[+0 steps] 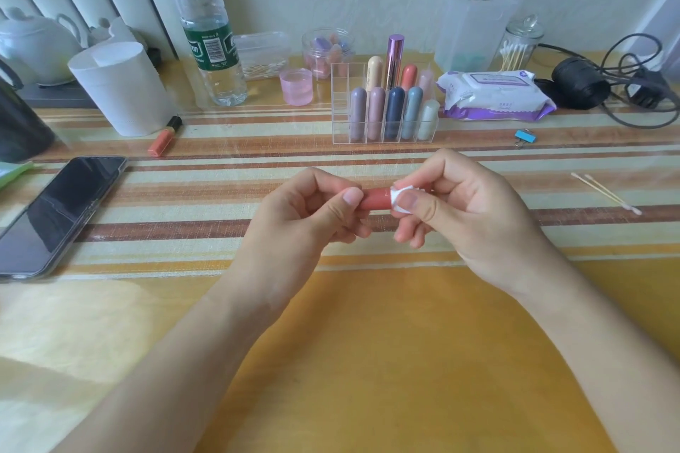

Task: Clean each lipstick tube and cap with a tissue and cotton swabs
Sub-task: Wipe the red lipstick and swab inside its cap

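Before the organizer [340, 85], a light, rigid, likely slick lipstick tube [375, 199] is pinched endwise by the left hand [305, 217] and, through tissue [394, 201], by the right hand [474, 210].

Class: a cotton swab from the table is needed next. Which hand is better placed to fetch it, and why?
Probably the right hand: the cotton swabs lie on its side, though it must first release the tissue. The left hand grips the lipstick.

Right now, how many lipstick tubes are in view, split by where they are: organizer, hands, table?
Standing in clear organizer: 9
Coral tube in left hand, right hand pinching tissue on it: 1
Orange tube lying on table: 1
Total: 11
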